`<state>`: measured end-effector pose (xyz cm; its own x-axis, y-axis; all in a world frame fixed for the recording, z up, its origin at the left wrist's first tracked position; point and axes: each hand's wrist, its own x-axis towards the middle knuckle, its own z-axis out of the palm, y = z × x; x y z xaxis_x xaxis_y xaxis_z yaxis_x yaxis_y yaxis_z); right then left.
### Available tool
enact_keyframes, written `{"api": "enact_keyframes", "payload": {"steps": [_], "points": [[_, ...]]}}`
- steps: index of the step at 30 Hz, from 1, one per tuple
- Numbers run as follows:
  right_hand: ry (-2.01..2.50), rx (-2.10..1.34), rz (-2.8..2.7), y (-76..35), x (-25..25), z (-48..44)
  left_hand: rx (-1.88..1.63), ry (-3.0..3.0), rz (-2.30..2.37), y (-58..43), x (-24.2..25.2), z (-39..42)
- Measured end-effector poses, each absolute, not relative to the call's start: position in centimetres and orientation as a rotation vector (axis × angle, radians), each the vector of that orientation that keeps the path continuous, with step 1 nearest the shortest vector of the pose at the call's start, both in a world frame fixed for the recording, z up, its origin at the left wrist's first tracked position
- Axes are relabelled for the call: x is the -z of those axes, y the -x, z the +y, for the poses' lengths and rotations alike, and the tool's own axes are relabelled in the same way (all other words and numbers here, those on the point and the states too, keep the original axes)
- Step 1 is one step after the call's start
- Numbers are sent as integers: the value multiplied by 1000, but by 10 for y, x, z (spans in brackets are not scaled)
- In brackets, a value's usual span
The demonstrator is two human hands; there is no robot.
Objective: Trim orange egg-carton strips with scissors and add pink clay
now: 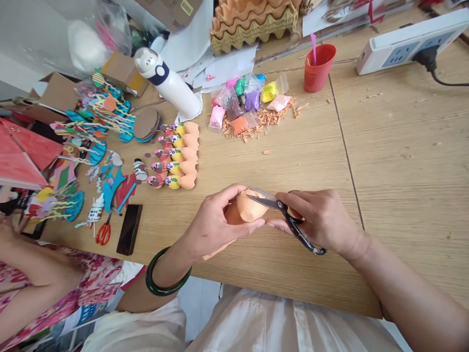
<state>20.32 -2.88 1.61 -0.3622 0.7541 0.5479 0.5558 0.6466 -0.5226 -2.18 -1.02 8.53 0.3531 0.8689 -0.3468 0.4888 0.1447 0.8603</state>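
Observation:
My left hand point(214, 220) is closed round an orange foam egg-shaped piece point(249, 208), held just above the wooden table point(403, 161) near its front edge. A green bangle sits on that wrist. My right hand point(322, 220) grips black-handled scissors point(293, 222), whose blades lie against the top of the orange piece. A row of finished orange and yellow figures point(179, 156) with small faces lies to the left on the table.
Bags of coloured clay point(245, 100) and orange shavings lie mid-table. A red cup point(318, 67), a white bear bottle point(166, 80), egg cartons point(252, 22) and a power strip point(410, 44) stand further back. Red scissors point(103, 233), a phone point(130, 229) and paper crafts are left. Another person's arm point(32, 288) shows at lower left.

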Motion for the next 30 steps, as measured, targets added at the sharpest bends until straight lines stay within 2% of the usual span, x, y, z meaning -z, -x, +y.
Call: {"api": "enact_keyframes", "payload": {"steps": [10,23,30], "points": [[989,-531,-2074,-201,-11,-27,-449,-1610,1296,21,-82,-14],[1023,-404,-2027,-195,-6,-31,-425,-1630,1307,19,-79,-13],[1076,-585,-2040,-193,0,-31,-407,-1588,1314,24,-72,-9]]}}
